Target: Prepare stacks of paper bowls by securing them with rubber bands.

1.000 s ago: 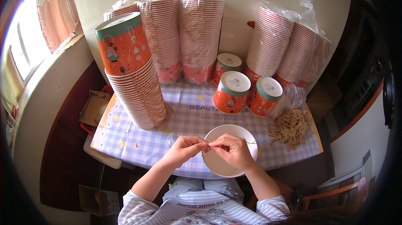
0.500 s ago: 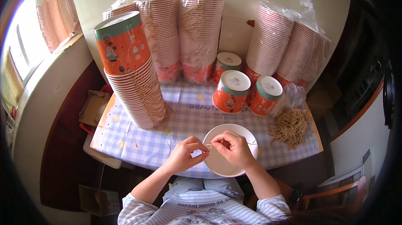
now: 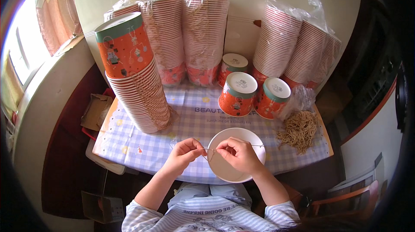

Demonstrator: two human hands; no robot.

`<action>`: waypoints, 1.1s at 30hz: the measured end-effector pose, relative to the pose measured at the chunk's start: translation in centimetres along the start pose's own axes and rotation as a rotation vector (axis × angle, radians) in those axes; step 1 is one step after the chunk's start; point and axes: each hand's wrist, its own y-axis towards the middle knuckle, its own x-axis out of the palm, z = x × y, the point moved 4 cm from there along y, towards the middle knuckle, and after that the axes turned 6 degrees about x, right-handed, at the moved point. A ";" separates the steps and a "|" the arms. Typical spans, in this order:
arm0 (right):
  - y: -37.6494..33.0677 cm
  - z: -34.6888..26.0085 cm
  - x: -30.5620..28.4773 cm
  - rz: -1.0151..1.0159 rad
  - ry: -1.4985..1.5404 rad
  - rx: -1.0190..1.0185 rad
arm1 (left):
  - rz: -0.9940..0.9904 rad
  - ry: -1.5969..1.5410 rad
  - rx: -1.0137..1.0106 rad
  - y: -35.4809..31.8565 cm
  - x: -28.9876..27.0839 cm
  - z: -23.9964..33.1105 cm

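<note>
A white-lined paper bucket [image 3: 227,170] stands mouth up at the table's near edge, in front of my body. Over its left rim, my left hand [image 3: 183,156] pinches one end of a thin twine [image 3: 211,149]. My right hand [image 3: 240,156], above the bucket's mouth, pinches the same twine, which spans the short gap between my fingers with a small loop or crossing. Another bit of cord [image 3: 258,145] runs from behind my right hand to the bucket's right rim. My right hand hides part of the bucket's inside.
A heap of tan twine [image 3: 299,131] lies at the right beside crumpled clear plastic [image 3: 299,100]. Several upturned orange buckets [image 3: 237,98] stand mid-table. A tall nested bucket stack [image 3: 140,96] leans at the left; plastic-wrapped stacks [image 3: 205,33] line the wall.
My left hand has drawn slightly left and up, away from my right hand. The twine between them now shows as a longer stretch.
</note>
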 end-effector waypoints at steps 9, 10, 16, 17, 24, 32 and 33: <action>0.0 -0.1 -0.1 0.013 -0.039 -0.003 | 0.120 0.127 0.041 0.2 -1.6 -0.9; 0.0 -0.1 -0.2 0.021 -0.039 -0.006 | 0.119 0.127 0.040 0.4 -1.8 -1.2; 0.0 -0.2 -0.1 0.034 -0.033 -0.011 | 0.093 0.470 0.047 0.7 -2.2 -3.8; 0.0 -0.1 -0.1 0.037 -0.035 -0.007 | 0.175 0.499 0.103 0.8 -1.8 -3.3; 0.0 0.0 -0.3 0.059 -0.031 -0.018 | 0.038 1.208 0.510 -0.4 3.3 1.3; -0.1 0.0 -0.3 0.048 -0.019 0.002 | 0.054 1.272 0.524 -0.2 4.3 1.3; -0.1 0.1 -0.3 0.047 -0.014 0.008 | 0.063 1.194 0.455 -0.2 4.2 1.4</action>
